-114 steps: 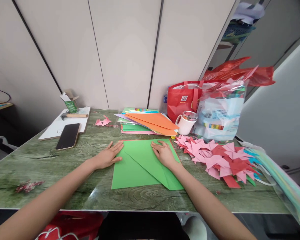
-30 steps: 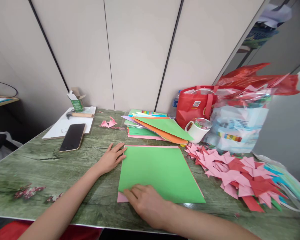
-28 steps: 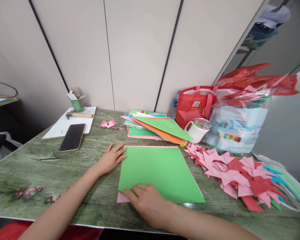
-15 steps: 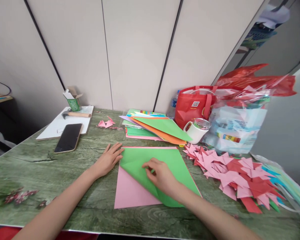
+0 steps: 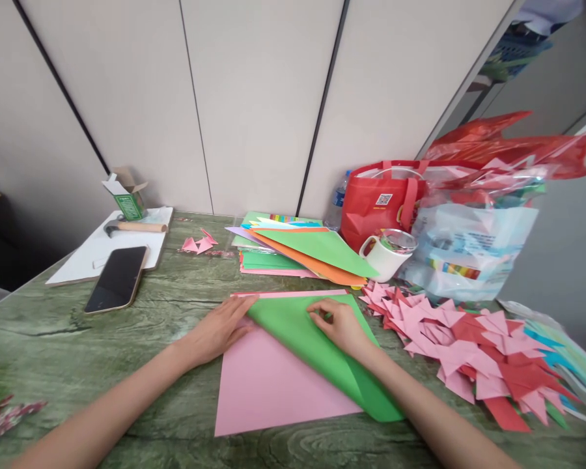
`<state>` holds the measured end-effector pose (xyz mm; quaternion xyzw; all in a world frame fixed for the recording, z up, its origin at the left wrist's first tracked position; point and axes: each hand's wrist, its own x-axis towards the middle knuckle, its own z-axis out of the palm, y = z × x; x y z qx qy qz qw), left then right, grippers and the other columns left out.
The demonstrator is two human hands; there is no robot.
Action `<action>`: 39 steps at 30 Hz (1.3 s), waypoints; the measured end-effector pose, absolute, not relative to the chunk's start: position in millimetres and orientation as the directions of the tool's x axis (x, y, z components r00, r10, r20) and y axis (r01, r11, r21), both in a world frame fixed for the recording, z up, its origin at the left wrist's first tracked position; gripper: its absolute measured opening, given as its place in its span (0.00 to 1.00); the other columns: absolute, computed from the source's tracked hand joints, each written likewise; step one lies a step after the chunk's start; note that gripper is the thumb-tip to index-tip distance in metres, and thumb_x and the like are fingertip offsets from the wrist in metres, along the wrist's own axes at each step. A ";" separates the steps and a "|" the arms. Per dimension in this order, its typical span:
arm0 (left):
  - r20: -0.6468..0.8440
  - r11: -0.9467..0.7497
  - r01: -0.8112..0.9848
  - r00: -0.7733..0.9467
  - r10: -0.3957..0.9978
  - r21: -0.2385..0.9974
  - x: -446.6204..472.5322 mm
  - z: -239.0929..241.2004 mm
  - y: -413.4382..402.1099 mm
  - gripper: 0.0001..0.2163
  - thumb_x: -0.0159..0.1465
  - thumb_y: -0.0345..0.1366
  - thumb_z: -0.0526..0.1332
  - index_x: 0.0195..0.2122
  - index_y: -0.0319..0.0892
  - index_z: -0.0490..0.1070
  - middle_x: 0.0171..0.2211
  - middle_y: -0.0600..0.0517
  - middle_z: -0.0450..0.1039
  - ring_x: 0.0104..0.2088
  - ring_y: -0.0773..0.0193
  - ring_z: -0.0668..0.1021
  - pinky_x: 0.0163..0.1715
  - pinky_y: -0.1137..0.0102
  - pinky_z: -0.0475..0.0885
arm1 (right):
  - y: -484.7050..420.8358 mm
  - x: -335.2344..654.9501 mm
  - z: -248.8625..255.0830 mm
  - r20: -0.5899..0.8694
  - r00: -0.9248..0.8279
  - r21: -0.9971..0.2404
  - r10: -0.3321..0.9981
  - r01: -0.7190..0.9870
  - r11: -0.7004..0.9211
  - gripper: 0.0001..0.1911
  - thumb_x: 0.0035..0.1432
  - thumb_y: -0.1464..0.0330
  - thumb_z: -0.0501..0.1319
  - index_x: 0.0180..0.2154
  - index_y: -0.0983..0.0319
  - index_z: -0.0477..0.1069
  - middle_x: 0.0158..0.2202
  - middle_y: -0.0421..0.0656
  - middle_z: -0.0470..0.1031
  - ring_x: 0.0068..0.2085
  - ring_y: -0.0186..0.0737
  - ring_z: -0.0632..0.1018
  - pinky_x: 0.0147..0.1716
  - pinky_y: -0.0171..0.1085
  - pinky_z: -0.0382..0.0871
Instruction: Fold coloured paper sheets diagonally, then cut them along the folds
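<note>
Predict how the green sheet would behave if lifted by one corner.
Probably floppy: the green sheet curves in a soft roll where the right hand holds its corner folded over. Likely light, as fingertips alone lift it. It may slide on the pink sheet, which the left hand rests on.

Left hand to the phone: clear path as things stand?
Probably yes. The left hand lies flat on the pink sheet's left edge, and the phone lies face up to its left, farther back. Only bare table shows between them. It would have to lift off the sheet.
</note>
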<state>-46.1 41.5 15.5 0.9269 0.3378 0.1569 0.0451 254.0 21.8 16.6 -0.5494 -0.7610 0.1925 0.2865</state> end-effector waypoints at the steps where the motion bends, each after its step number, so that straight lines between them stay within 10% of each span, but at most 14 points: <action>1: 0.259 -0.770 0.608 0.726 0.637 0.191 -44.7 16.0 43.3 0.24 0.69 0.39 0.48 0.65 0.47 0.44 0.61 0.43 0.58 0.59 0.54 0.65 0.56 0.57 0.63 | 22.9 256.7 15.1 0.223 -0.225 -0.607 0.948 0.729 0.316 0.11 0.56 0.70 0.55 0.35 0.64 0.76 0.29 0.44 0.76 0.27 0.38 0.75 0.28 0.35 0.67; 7: 0.288 -0.787 0.613 0.743 0.604 0.071 -30.4 15.4 46.0 0.18 0.68 0.42 0.50 0.58 0.48 0.62 0.63 0.41 0.54 0.57 0.46 0.66 0.54 0.45 0.61 | 27.5 264.3 7.9 0.218 -0.214 -0.613 0.952 0.730 0.304 0.11 0.57 0.68 0.55 0.35 0.63 0.76 0.27 0.43 0.74 0.25 0.36 0.73 0.26 0.34 0.66; 39: 0.370 -0.774 0.619 0.756 0.540 -0.135 -8.9 5.9 22.5 0.17 0.69 0.37 0.49 0.54 0.37 0.66 0.55 0.45 0.69 0.56 0.51 0.69 0.58 0.52 0.59 | 32.9 276.2 -6.6 0.425 -0.266 -0.522 0.865 0.709 0.474 0.10 0.60 0.72 0.57 0.40 0.62 0.76 0.26 0.42 0.71 0.27 0.35 0.73 0.25 0.32 0.68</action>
